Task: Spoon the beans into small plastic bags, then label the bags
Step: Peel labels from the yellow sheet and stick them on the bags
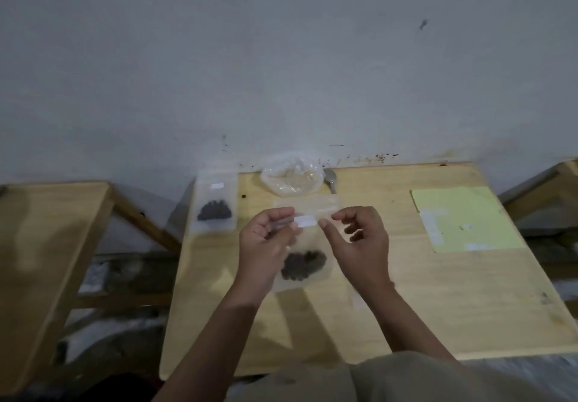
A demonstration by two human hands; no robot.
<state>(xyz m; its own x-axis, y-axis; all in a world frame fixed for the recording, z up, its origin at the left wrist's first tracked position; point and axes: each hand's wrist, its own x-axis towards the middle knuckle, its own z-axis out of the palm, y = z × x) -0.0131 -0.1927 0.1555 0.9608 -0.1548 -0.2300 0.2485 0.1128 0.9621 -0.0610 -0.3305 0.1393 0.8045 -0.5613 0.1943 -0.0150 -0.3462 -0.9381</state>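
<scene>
Centrally, two bare hands are working above a pale wooden table [406,308]; the left hand [266,245] is pinching the upper left part of a small clear bag [300,283] between curled fingers, and the right hand [359,242] is pinching one end of a white label [305,221] between thumb and forefinger, its other fingers loosely curled; the label is sitting at the bag's top edge, between the two hands; dark beans [303,264] are gathering in the bag's lower half, which is hanging just above the tabletop, whether touching it is unclear.

Behind the hands, a flat empty clear bag [325,203] is lying on the table; further back, near the wall [281,57], a crumpled larger plastic bag [291,179] is sitting with a metal spoon [331,178] just beside it on the right; at the far left corner, a second filled bag [215,204], already bearing a white label, is overhanging the table's left edge; to the right, well apart from the hands, a yellow-green label sheet [469,214] is lying flat.

Bare tabletop is stretching to the right and toward the near edge; a gap is separating this table from another wooden table [47,245] on the left.
</scene>
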